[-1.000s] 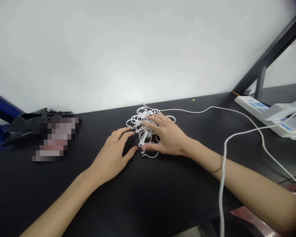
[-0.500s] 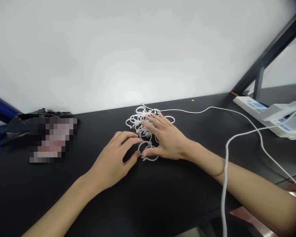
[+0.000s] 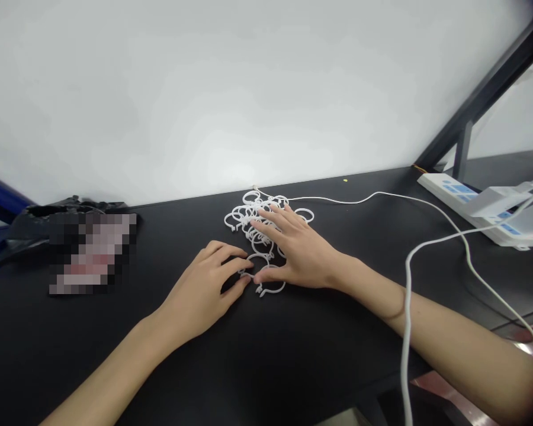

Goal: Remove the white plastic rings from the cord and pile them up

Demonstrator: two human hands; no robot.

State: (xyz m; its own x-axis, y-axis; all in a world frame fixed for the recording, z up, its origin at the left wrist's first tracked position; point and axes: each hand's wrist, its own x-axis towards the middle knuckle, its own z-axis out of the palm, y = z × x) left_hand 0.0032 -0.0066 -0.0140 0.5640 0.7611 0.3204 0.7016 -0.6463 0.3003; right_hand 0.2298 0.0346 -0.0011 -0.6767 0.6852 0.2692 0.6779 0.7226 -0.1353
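A tangled heap of white plastic rings (image 3: 249, 219) lies on the black table (image 3: 266, 355) near the wall. My right hand (image 3: 299, 251) lies flat on the heap with its fingers spread. My left hand (image 3: 204, 290) rests beside it, its thumb and forefinger pinched on one white ring (image 3: 257, 258) at the heap's near edge. Another loose ring (image 3: 273, 288) lies just in front of my right thumb.
A white cable (image 3: 408, 284) runs from the wall across my right forearm and off the table's front edge. A white power strip (image 3: 488, 213) sits at the far right by a dark metal strut. A black bag (image 3: 31, 222) and a blurred-out item lie at the left.
My left hand has slid right toward the heap and closed its thumb and forefinger on a ring at the near edge. My right hand has stayed spread on the heap.
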